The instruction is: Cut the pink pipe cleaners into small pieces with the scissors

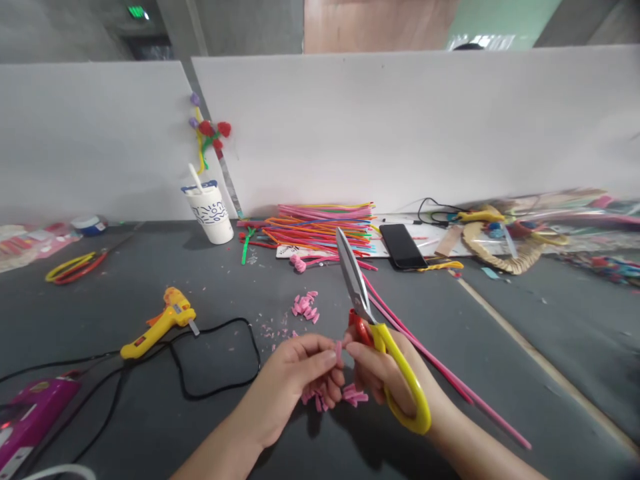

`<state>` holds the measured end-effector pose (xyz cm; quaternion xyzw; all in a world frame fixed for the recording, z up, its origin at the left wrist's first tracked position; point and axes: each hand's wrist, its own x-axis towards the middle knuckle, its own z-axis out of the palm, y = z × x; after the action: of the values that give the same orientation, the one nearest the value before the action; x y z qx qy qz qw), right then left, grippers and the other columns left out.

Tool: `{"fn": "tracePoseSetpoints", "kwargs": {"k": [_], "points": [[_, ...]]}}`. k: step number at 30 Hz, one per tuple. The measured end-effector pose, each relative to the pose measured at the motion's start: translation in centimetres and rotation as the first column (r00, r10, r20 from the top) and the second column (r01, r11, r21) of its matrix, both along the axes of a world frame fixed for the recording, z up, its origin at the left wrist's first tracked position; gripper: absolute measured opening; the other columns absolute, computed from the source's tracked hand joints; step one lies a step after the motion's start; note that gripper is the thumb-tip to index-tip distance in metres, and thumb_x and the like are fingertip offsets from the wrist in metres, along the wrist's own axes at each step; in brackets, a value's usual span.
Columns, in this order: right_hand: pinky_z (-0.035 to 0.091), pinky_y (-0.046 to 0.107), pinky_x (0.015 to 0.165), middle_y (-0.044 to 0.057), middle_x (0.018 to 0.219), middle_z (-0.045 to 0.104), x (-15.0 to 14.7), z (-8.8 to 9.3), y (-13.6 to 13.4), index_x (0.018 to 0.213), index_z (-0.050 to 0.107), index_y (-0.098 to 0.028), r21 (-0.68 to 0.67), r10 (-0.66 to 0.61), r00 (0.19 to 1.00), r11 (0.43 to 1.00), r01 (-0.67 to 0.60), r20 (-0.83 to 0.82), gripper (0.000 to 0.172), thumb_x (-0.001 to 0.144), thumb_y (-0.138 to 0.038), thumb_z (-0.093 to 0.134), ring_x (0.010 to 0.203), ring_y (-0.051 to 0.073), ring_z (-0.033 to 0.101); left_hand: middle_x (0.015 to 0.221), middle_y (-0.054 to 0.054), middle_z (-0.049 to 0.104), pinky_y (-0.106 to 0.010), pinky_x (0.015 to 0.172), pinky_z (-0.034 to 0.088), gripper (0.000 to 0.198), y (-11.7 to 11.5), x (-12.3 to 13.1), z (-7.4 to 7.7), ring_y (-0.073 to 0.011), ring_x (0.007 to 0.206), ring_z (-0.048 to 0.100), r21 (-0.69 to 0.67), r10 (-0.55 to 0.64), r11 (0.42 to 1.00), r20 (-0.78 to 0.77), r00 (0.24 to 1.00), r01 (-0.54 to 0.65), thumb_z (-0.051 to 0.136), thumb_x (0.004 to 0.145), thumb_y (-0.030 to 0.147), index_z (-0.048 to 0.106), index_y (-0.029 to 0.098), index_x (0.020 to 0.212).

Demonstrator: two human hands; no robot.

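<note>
My left hand (300,373) pinches a short piece of pink pipe cleaner (339,353) between thumb and fingers. My right hand (383,367) has scissors (354,277) with red and yellow handles looped over it, their blades together and pointing up and away. Its thumb and fingertips meet at the same pink piece, touching or almost touching it. Below the hands lie more short pink pieces (355,395), partly hidden by my left fingers. A small heap of pink pieces (306,307) sits just beyond. Long pink pipe cleaners (500,419) run past my right hand.
A yellow glue gun (157,330) and its black cord lie left, near a purple power strip (37,423). Further back are a white cup (213,217), bundled colored pipe cleaners (320,227), a phone (403,247) and a woven ring (520,261). White panels (415,133) close off the back.
</note>
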<state>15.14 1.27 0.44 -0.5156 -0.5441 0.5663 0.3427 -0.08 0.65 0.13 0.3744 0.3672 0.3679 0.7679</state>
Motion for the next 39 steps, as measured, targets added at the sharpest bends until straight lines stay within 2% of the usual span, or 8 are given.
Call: {"fn": "tracePoseSetpoints", "kwargs": {"k": [3, 9, 16, 19, 24, 28, 32, 39], "points": [[0.029, 0.018, 0.033, -0.01, 0.03, 0.038, 0.0, 0.2, 0.1, 0.067, 0.046, -0.018, -0.023, 0.033, 0.999, 0.999, -0.034, -0.019, 0.019, 0.073, -0.036, 0.046, 0.027, 0.007, 0.036, 0.059, -0.001, 0.057, -0.021, 0.049, 0.039, 0.016, -0.2, 0.4, -0.3, -0.0091, 0.05, 0.053, 0.004, -0.045, 0.999, -0.011, 0.999, 0.045, 0.055, 0.077, 0.026, 0.057, 0.013, 0.069], [0.025, 0.014, 0.029, -0.01, 0.037, 0.042, 0.0, 0.0, -0.1, 0.062, 0.043, -0.019, -0.056, -0.007, 0.999, 0.998, 0.005, -0.034, 0.009, 0.067, -0.024, 0.048, 0.028, 0.004, 0.036, 0.058, -0.002, 0.059, -0.02, 0.047, 0.037, 0.02, -0.2, 0.5, -0.3, -0.0086, 0.048, 0.052, 0.055, -0.064, 0.996, -0.143, 0.988, 0.072, 0.053, 0.078, 0.028, 0.057, 0.012, 0.067], [0.029, 0.016, 0.034, -0.01, 0.042, 0.036, 0.1, -0.1, -0.2, 0.059, 0.039, -0.02, 0.04, 0.014, 0.996, 0.999, -0.018, 0.092, 0.013, 0.069, -0.022, 0.047, 0.033, 0.004, 0.036, 0.051, 0.001, 0.056, -0.022, 0.046, 0.038, 0.016, -0.1, 0.7, -1.1, -0.0097, 0.044, 0.05, 0.105, 0.013, 0.994, -0.195, 0.981, 0.008, 0.063, 0.069, 0.028, 0.055, 0.014, 0.066], [0.029, 0.018, 0.038, -0.008, 0.046, 0.039, 0.5, -0.4, -0.1, 0.063, 0.039, -0.02, 0.185, 0.012, 0.98, 0.982, -0.05, 0.198, 0.017, 0.072, -0.031, 0.048, 0.039, 0.006, 0.037, 0.049, 0.002, 0.055, -0.02, 0.043, 0.038, 0.016, 0.2, 0.4, -0.7, -0.0088, 0.042, 0.05, 0.094, 0.145, 0.987, -0.197, 0.97, -0.128, 0.064, 0.068, 0.028, 0.056, 0.014, 0.067], [0.026, 0.02, 0.044, -0.006, 0.053, 0.046, 1.0, -0.6, -0.2, 0.068, 0.038, -0.022, 0.339, -0.022, 0.816, 0.916, -0.215, 0.578, 0.022, 0.069, -0.036, 0.055, 0.045, 0.01, 0.039, 0.058, 0.001, 0.06, -0.017, 0.047, 0.042, 0.01, 0.7, -1.2, 0.6, -0.0067, 0.049, 0.053, 0.164, 0.413, 0.904, -0.089, 0.906, -0.396, 0.065, 0.068, 0.022, 0.061, 0.014, 0.072], [0.025, 0.021, 0.044, -0.003, 0.056, 0.053, 0.6, -0.7, -0.5, 0.074, 0.042, -0.022, 0.356, -0.04, 0.69, 0.877, -0.323, 0.722, 0.021, 0.07, -0.039, 0.053, 0.046, 0.013, 0.047, 0.061, 0.001, 0.062, -0.016, 0.048, 0.043, 0.006, 0.9, -2.2, 0.8, -0.0066, 0.051, 0.055, 0.231, 0.519, 0.832, -0.006, 0.855, -0.504, 0.064, 0.07, 0.02, 0.063, 0.016, 0.075], [0.025, 0.022, 0.045, -0.001, 0.056, 0.056, 0.4, -1.0, -0.6, 0.077, 0.046, -0.021, 0.375, -0.071, 0.622, 0.848, -0.374, 0.78, 0.021, 0.072, -0.041, 0.051, 0.047, 0.015, 0.051, 0.064, 0.002, 0.063, -0.017, 0.05, 0.045, 0.004, 1.0, -2.4, 0.8, -0.0073, 0.052, 0.056, 0.261, 0.551, 0.796, 0.059, 0.832, -0.546, 0.064, 0.07, 0.018, 0.064, 0.017, 0.074], [0.025, 0.023, 0.045, 0.0, 0.056, 0.058, 0.7, -1.5, -0.7, 0.08, 0.047, -0.02, 0.437, -0.126, 0.583, 0.789, -0.432, 0.803, 0.025, 0.078, -0.045, 0.046, 0.047, 0.016, 0.053, 0.062, 0.002, 0.062, -0.017, 0.051, 0.045, 0.004, 0.9, -2.4, 0.9, -0.0068, 0.052, 0.055, 0.3, 0.528, 0.796, 0.079, 0.846, -0.525, 0.061, 0.072, 0.017, 0.065, 0.017, 0.073]]}}
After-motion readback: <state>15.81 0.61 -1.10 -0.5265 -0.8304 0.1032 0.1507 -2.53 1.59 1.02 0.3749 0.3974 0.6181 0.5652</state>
